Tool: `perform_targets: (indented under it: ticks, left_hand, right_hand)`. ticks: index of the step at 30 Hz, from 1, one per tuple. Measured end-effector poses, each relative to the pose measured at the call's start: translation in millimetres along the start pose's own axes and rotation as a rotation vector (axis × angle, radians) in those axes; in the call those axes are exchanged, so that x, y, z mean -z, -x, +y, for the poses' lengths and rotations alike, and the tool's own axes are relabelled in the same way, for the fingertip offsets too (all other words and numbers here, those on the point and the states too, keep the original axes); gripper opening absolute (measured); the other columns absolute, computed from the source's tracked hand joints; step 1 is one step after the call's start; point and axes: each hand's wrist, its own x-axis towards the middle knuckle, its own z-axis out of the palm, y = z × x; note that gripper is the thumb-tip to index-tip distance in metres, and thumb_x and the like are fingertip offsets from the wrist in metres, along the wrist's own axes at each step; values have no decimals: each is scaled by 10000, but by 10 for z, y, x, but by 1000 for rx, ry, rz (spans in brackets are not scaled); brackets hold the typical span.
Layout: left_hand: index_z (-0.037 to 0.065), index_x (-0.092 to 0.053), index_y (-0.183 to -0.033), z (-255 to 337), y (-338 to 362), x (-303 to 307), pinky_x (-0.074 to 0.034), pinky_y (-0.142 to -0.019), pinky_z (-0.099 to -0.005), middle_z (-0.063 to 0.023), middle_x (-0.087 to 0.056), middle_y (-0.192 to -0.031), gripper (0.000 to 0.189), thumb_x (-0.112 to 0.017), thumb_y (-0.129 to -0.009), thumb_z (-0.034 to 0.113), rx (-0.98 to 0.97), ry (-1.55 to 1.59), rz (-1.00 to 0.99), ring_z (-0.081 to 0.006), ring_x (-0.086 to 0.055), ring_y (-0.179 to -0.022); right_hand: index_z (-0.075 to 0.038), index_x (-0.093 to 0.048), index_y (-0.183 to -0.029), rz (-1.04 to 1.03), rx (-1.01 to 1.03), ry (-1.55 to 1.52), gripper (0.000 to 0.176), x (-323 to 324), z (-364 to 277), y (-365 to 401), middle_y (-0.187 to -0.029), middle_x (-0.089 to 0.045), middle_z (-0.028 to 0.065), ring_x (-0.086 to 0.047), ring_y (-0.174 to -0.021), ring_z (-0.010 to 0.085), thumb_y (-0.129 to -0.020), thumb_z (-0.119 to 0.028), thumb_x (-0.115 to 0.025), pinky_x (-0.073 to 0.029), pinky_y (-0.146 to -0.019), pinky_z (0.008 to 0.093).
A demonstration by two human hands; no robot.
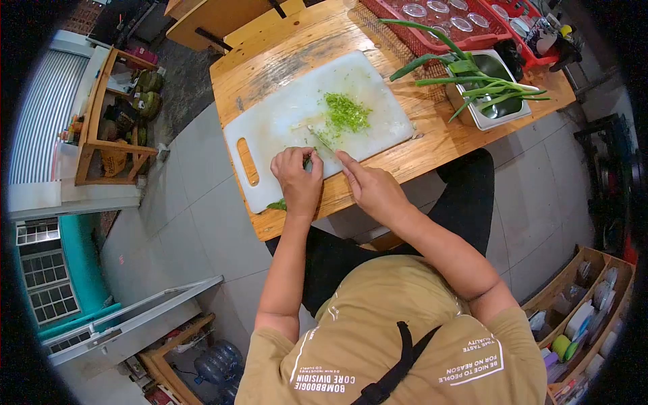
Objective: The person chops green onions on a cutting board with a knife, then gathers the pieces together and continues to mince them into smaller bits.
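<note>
On the wooden table lies a white cutting board (270, 138) with an oval handle hole at its left end. Chopped green pieces (347, 113) are heaped on its right half, with smaller bits scattered below. My left hand (297, 177) has its fingers curled around green stalks near the board's front edge; a leafy end (277, 204) sticks out beneath it. My right hand (370, 183) grips a knife (322, 140), its blade resting beside the left fingertips, pointing up and left. The knife's handle is mostly hidden in the hand.
Long green onions (466, 77) lie across a metal container (503, 118) at the table's right. Behind it a red basket (442, 42) holds clear plastic cups. A wooden shelf (94, 128) stands at the left, and a wooden box (563, 304) with supplies at the lower right.
</note>
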Motion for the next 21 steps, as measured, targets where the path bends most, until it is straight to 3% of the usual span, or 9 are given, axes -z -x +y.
perform_targets:
  ticks: [2,4,8,10,21]
  left_hand:
    - [71,-739,-974,4,-3,-3,-436,-1029,-454,-95,-671,-957,101,-764,-928,158,-20,0,12,-315,-626,-1000]
    - [75,-742,-976,3,2,-2,-435,-1033,-451,-92,-674,-962,100,-764,-928,160,-8,-17,4,-311,-628,-1005]
    - [79,-745,-979,0,2,2,-434,-1039,-451,-90,-678,-968,95,-761,-929,159,-7,-24,2,-308,-631,-1011]
    - [81,-746,-982,-13,5,-6,-433,-1040,-452,-89,-680,-972,94,-760,-930,158,-15,-27,6,-307,-633,-1015]
    - [67,-727,-970,3,3,1,-418,-1052,-470,-89,-670,-959,84,-761,-918,124,7,9,-13,-315,-614,-1001]
  right_hand:
    - [-144,-554,-1574,-29,-15,24,473,28,10,-11,-800,-711,271,-698,-733,477,-1106,-216,-552,-552,-686,607]
    - [-140,-556,-1570,72,3,-36,471,33,1,-23,-792,-707,272,-693,-718,479,-1105,-221,-558,-546,-673,610]
    - [-137,-564,-1562,6,-16,-8,465,44,68,-51,-775,-699,278,-689,-706,485,-1107,-233,-563,-541,-667,613]
    - [-125,-570,-1563,42,-71,-41,468,136,3,-77,-803,-695,299,-701,-751,484,-1099,-176,-600,-542,-694,565]
    - [-126,-568,-1561,48,-76,-24,463,150,127,-149,-805,-696,293,-696,-752,488,-1101,-165,-593,-537,-697,564]
